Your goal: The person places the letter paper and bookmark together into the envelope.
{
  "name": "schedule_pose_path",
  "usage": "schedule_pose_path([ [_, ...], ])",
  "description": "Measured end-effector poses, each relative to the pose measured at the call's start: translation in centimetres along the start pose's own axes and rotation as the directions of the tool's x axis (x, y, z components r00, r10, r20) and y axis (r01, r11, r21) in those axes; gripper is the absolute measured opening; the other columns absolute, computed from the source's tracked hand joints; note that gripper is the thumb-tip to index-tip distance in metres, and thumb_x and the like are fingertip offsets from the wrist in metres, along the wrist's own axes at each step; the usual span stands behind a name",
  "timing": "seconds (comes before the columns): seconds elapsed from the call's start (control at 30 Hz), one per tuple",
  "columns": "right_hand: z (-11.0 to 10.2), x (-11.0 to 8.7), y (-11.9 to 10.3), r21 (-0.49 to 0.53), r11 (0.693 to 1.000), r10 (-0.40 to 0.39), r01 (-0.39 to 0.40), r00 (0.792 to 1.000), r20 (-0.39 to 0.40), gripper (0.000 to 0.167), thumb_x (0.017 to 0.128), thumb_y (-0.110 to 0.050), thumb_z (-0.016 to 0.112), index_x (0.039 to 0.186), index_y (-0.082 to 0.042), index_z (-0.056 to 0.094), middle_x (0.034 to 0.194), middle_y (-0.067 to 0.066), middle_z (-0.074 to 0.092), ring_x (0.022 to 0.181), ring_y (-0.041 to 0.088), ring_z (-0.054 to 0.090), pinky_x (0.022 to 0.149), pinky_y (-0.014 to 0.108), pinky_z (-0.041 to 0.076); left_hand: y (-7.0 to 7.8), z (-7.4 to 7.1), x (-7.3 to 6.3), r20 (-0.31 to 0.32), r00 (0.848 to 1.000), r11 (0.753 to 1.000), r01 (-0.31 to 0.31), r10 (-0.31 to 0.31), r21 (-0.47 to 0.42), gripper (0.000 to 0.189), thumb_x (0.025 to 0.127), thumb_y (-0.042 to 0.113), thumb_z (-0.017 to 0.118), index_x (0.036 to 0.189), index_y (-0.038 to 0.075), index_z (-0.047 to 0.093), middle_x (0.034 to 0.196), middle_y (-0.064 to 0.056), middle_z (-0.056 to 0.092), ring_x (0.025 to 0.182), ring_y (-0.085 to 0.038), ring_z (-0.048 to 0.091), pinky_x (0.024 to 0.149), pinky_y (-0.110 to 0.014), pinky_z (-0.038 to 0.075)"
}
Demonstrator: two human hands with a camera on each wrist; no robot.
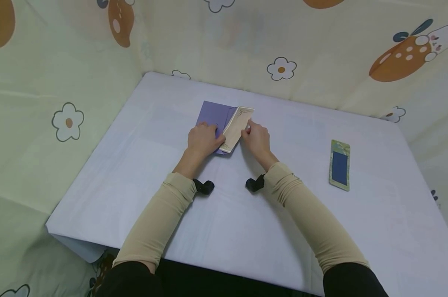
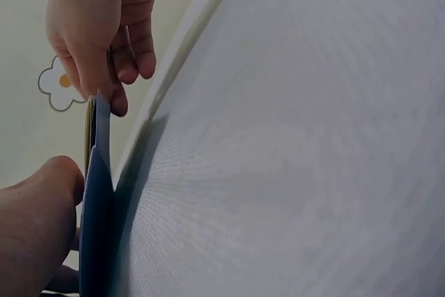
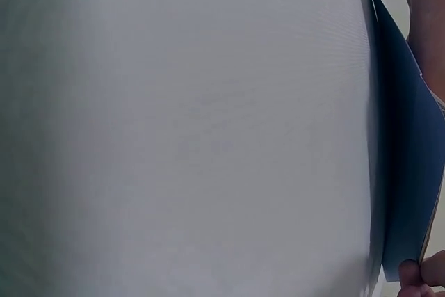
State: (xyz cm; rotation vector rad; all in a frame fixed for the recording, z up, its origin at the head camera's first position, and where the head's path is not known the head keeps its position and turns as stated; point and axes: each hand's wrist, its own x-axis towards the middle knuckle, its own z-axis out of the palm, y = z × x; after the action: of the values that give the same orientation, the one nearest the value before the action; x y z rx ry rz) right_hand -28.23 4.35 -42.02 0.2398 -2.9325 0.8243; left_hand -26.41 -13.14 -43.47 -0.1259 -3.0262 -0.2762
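Note:
A purple folded cover point(image 1: 213, 111) lies opened on the white table, its right part tilted up. Against that raised part sits a cream card point(image 1: 238, 128) with a dark ornament in its corner. My left hand point(image 1: 202, 139) rests on the purple cover, its thumb touching the cream card's lower left edge. At the card's right edge, my right hand point(image 1: 257, 142) pinches the card together with the cover between thumb and fingers. In the left wrist view the right hand point(image 2: 97, 26) holds the upper end of both layers. The right wrist view shows the cover's blue-looking underside point(image 3: 410, 151) lifted off the table.
A narrow green patterned packet point(image 1: 340, 165) with a dark blue panel lies on the right of the white table point(image 1: 380, 214). Patterned curtains point(image 1: 224, 49) hang behind and to the left. Black wrist cameras point(image 1: 204, 187) sit on both wrists.

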Motion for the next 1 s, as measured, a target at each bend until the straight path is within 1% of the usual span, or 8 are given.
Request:
schedule_pose_path([
  [0.17,-0.15,0.28,-0.19,-0.027,1.000,-0.002,0.002,1.000,0.016,0.032,0.091,-0.016,0.055,0.118,0.001,0.061,0.096,0.012,0.072,0.077,0.025,0.062,0.072,0.039,0.048,-0.02,0.01,0.11,0.008,1.000,1.000,0.006,-0.006,-0.003,0.049,0.088,0.048,0.045,0.117,0.013,0.063,0.104,-0.015,0.066,0.095,-0.030,0.061,0.074,-0.044,0.052],
  [0.23,-0.25,0.31,-0.29,-0.026,1.000,0.011,-0.010,0.999,0.031,0.033,0.091,-0.016,0.054,0.119,0.001,0.060,0.097,0.012,0.072,0.077,0.024,0.062,0.071,0.037,0.048,-0.02,-0.01,0.12,0.011,1.000,1.000,0.006,-0.006,-0.001,0.050,0.088,0.048,0.045,0.119,0.013,0.063,0.105,-0.015,0.066,0.096,-0.030,0.060,0.075,-0.044,0.052],
  [0.4,-0.43,0.32,-0.46,-0.012,0.999,0.052,-0.051,0.996,0.073,0.048,0.091,-0.017,0.054,0.135,0.001,0.049,0.101,0.012,0.071,0.077,0.021,0.060,0.071,0.033,0.046,0.01,-0.10,0.12,0.025,1.000,1.000,0.008,-0.008,0.003,0.052,0.088,0.049,0.044,0.121,0.013,0.062,0.108,-0.016,0.066,0.099,-0.031,0.060,0.076,-0.044,0.052],
  [0.53,-0.36,0.37,-0.43,-0.005,0.998,0.061,-0.060,0.995,0.080,0.050,0.091,-0.016,0.054,0.137,0.001,0.047,0.099,0.012,0.071,0.076,0.019,0.059,0.067,0.030,0.044,-0.02,-0.03,0.16,0.031,0.999,1.000,0.011,-0.011,0.012,0.054,0.088,0.050,0.043,0.124,0.014,0.060,0.111,-0.016,0.065,0.101,-0.032,0.060,0.077,-0.044,0.052],
  [0.7,-0.17,0.42,-0.30,0.000,0.998,0.067,-0.067,0.994,0.083,0.050,0.090,-0.017,0.053,0.138,-0.001,0.047,0.098,0.011,0.070,0.076,0.019,0.058,0.064,0.027,0.041,-0.08,0.14,0.26,0.026,1.000,1.000,0.010,-0.011,0.017,0.054,0.088,0.052,0.043,0.123,0.014,0.061,0.110,-0.016,0.065,0.100,-0.032,0.060,0.077,-0.044,0.052],
  [0.8,-0.05,0.45,-0.26,-0.014,0.998,0.068,-0.067,0.993,0.099,0.050,0.090,-0.019,0.052,0.137,-0.003,0.048,0.099,0.010,0.068,0.079,0.020,0.057,0.067,0.030,0.042,-0.10,0.26,0.33,0.026,1.000,1.000,0.007,-0.007,0.014,0.055,0.088,0.052,0.042,0.124,0.014,0.060,0.111,-0.016,0.065,0.101,-0.031,0.060,0.078,-0.043,0.052],
  [0.87,0.00,0.47,-0.32,-0.040,0.998,0.060,-0.056,0.992,0.113,0.049,0.090,-0.021,0.051,0.137,-0.005,0.050,0.102,0.011,0.066,0.085,0.022,0.057,0.070,0.034,0.044,-0.10,0.31,0.33,0.025,1.000,1.000,0.005,-0.005,0.013,0.055,0.088,0.051,0.042,0.124,0.014,0.060,0.111,-0.015,0.065,0.101,-0.031,0.060,0.077,-0.043,0.052],
  [1.0,0.16,0.48,-0.48,-0.108,0.994,0.019,-0.005,0.992,0.123,0.048,0.089,-0.025,0.050,0.134,-0.007,0.053,0.120,0.016,0.056,0.103,0.029,0.055,0.081,0.041,0.048,-0.11,0.29,0.28,0.027,1.000,1.000,0.007,-0.007,0.013,0.055,0.088,0.052,0.042,0.125,0.014,0.059,0.112,-0.015,0.065,0.101,-0.030,0.060,0.077,-0.043,0.052],
])
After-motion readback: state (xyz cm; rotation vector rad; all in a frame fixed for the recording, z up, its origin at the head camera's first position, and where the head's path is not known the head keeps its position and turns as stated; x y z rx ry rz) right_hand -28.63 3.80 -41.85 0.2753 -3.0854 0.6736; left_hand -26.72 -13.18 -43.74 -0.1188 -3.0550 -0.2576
